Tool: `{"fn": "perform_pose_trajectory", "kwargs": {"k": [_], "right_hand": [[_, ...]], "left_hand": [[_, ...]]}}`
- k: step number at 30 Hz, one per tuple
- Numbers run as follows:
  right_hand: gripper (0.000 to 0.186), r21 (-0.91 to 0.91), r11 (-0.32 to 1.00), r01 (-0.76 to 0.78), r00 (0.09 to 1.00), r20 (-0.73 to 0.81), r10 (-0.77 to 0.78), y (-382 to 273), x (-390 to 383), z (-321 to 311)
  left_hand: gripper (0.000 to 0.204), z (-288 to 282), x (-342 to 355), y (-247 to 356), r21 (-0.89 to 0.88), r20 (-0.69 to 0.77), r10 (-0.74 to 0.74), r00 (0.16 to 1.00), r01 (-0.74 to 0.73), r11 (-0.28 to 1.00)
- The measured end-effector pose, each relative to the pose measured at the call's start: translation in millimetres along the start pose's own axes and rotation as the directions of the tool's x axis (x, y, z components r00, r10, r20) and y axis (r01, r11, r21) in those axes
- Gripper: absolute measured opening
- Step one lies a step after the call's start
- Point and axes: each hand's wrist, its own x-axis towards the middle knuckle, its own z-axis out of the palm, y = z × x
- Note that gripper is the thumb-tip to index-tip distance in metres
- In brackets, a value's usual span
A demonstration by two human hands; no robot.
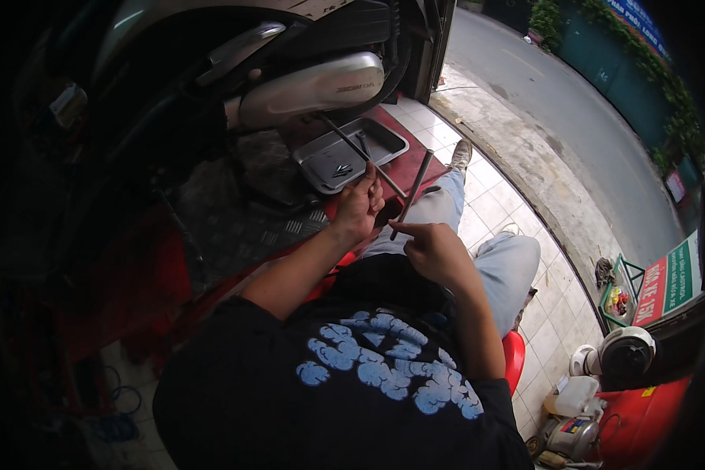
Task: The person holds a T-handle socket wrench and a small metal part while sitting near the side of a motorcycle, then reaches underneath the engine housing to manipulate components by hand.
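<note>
A long metal T-handle wrench [417,184] slants up and left across the tray, its far tip close under the silver engine cover [313,90] of a scooter. Whether the tip sits on a fastener is too small to tell. My left hand [359,207] is closed around the shaft, thumb uppermost. At the lower end of the crossbar is my right hand [437,252], index finger stretched against the bar and the other fingers curled. Beneath the shaft, a shallow metal tray [309,174] holds several small bolts [342,170] and a dark slim piece [363,142].
The scooter's dark body fills the upper left, above a red lift platform [384,117] and a patterned metal plate [282,231]. I sit on a red stool [514,356]. White tiles [552,317] border the street. Lower right are a plastic jug [576,394], a small compressor-like machine [576,435] and a signboard [674,282].
</note>
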Motion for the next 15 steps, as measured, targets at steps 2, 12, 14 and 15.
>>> {"fn": "perform_pose_trajectory", "kwargs": {"k": [2,12,14,15], "right_hand": [[0.056,-0.024,0.989,-0.143,0.974,-0.184,0.136,3.7,5.1,-0.7],[0.035,0.311,0.945,0.105,0.881,-0.469,0.057,-5.5,26.7,25.6],[0.038,0.163,0.974,0.159,0.833,-0.552,-0.044,1.2,33.2,24.9],[0.039,0.088,0.98,0.18,0.807,-0.583,-0.096,1.9,33.9,24.4]], "left_hand": [[0.029,1.2,-1.5,3.6,0.02,-0.001,-0.025,1.0,0.025,0.999],[0.04,-5.4,4.4,-2.9,0.013,0.066,-0.049,0.997,0.048,0.999],[0.035,-1.0,1.5,-3.1,0.027,0.139,-0.102,0.985,0.099,0.995],[0.033,-2.3,-2.2,-5.6,-0.01,0.209,-0.16,0.965,0.165,0.986]]}}
